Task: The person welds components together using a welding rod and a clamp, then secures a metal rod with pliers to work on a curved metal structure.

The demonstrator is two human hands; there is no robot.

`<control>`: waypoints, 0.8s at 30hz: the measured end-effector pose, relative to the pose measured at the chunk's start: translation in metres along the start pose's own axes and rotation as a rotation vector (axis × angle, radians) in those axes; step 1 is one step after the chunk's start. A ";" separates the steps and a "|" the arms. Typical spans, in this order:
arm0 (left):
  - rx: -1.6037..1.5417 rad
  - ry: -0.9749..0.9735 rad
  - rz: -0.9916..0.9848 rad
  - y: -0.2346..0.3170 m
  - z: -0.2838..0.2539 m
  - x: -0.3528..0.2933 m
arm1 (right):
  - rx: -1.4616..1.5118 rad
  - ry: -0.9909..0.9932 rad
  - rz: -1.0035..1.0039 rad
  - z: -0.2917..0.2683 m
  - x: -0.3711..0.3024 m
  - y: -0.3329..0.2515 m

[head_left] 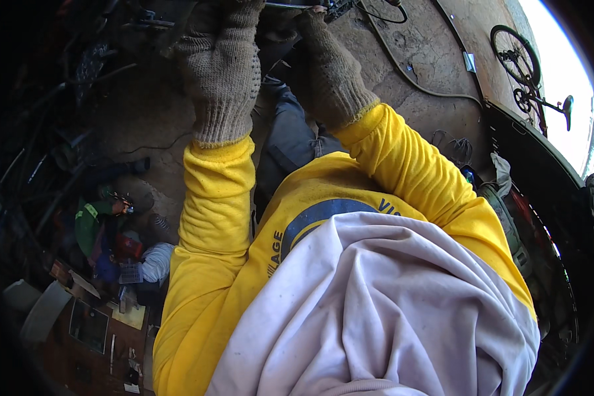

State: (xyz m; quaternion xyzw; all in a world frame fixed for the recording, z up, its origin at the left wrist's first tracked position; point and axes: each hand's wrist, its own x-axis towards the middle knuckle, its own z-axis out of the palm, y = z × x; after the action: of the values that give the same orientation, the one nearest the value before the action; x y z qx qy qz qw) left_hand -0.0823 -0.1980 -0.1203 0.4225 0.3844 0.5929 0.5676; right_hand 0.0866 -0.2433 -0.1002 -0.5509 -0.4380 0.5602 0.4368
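- The left hand (221,63), in a grey-brown knitted glove, reaches to the upper middle of the frame; its fingers run past the top edge, so whether its grip is apart or together cannot be told.
- The right hand (330,72), in a matching glove, reaches up just to the right of the left one; its fingertips sit at the top edge against a dark metal part (310,5), but the grip is cut off and I cannot tell if it is closed on it.
- That dark metal part lies at the very top centre of the frame, mostly out of view.
- Both arms wear yellow sleeves (218,204), and a pale cloth (376,310) fills the lower middle of the frame.
- A black cable (416,82) curves over the dirt floor (435,46) in the upper right.
- A bicycle (525,72) stands at the far upper right, in bright light.
- At lower left lie cluttered small objects, among them a green item (86,221) and a red item (127,247), well apart from both hands.
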 end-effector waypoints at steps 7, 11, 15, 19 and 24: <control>0.314 0.085 0.030 0.020 0.043 -0.002 | 0.719 -0.031 0.381 -0.019 -0.010 0.005; 0.529 0.143 -0.143 0.046 0.058 -0.003 | 0.734 0.003 0.423 -0.037 -0.022 0.016; 0.141 0.129 -0.189 0.034 0.051 -0.003 | 0.722 -0.008 0.445 -0.024 -0.017 -0.007; 0.277 0.108 -0.094 0.044 0.053 -0.005 | 0.483 0.006 0.462 -0.014 -0.010 -0.026; 0.205 0.116 -0.190 0.037 0.048 -0.004 | 0.431 0.052 0.475 -0.009 -0.006 -0.023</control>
State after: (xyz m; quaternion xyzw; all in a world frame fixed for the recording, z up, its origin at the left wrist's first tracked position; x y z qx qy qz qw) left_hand -0.0504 -0.2054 -0.0699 0.4050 0.5132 0.5178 0.5518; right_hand 0.0957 -0.2433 -0.0769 -0.5468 -0.1571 0.7122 0.4112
